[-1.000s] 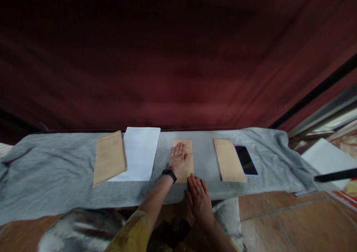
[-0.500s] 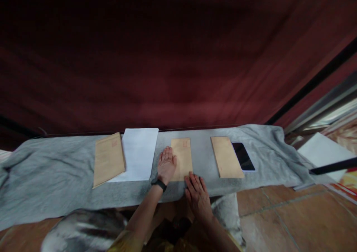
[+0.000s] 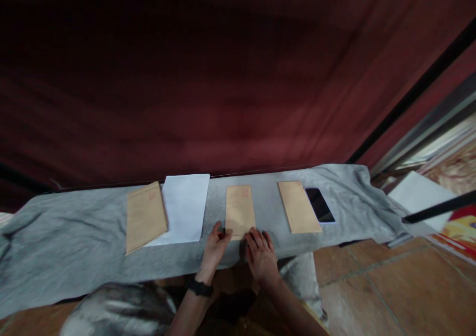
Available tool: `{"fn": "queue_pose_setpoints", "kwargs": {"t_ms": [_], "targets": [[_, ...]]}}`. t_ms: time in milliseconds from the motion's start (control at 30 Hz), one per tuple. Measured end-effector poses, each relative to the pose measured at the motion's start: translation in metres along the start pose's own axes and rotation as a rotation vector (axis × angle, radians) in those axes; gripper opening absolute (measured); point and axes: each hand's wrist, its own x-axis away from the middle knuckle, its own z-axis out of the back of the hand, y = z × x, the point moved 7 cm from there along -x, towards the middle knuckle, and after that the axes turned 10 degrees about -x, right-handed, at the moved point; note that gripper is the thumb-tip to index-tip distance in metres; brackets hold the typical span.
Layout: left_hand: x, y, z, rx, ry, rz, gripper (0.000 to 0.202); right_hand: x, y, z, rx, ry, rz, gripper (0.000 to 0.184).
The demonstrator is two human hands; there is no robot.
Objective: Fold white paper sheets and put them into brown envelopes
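Note:
A brown paper envelope with a small red print lies flat on the grey cloth in front of me. My left hand, with a dark band on its wrist, is at the envelope's lower left corner. Its thumb touches the edge and stands apart from the bent fingers. At the lower right corner rests my right hand, fingers extended and lying close together over the corner. The undersides of both hands are hidden.
To the left, a brown envelope overlaps white paper. On the right, another brown envelope lies beside a dark-screened phone. A red curtain-like surface rises behind the cloth. Tiled floor shows below.
My left hand has slid off the envelope's left side down to its lower left corner, its fingers now bent. The right hand stays at the lower right corner. The view has shifted slightly.

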Motion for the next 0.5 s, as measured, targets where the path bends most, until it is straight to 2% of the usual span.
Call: {"fn": "queue_pose_setpoints", "kwargs": {"t_ms": [133, 300, 400, 500], "targets": [[0.003, 0.011, -0.005, 0.062, -0.059, -0.042, 0.025, -0.005, -0.001, -0.001, 0.025, -0.008, -0.025, 0.038], [0.023, 0.041, -0.009, 0.125, -0.114, -0.14, 0.026, -0.023, -0.004, 0.008, 0.008, -0.003, -0.041, 0.041], [0.031, 0.058, -0.011, 0.192, -0.135, -0.205, 0.042, -0.036, 0.005, 0.021, -0.242, 0.074, -0.134, 0.04], [0.03, 0.052, -0.014, 0.263, -0.09, -0.142, 0.056, -0.041, 0.025, 0.023, -0.704, 0.184, -0.362, 0.037]]}}
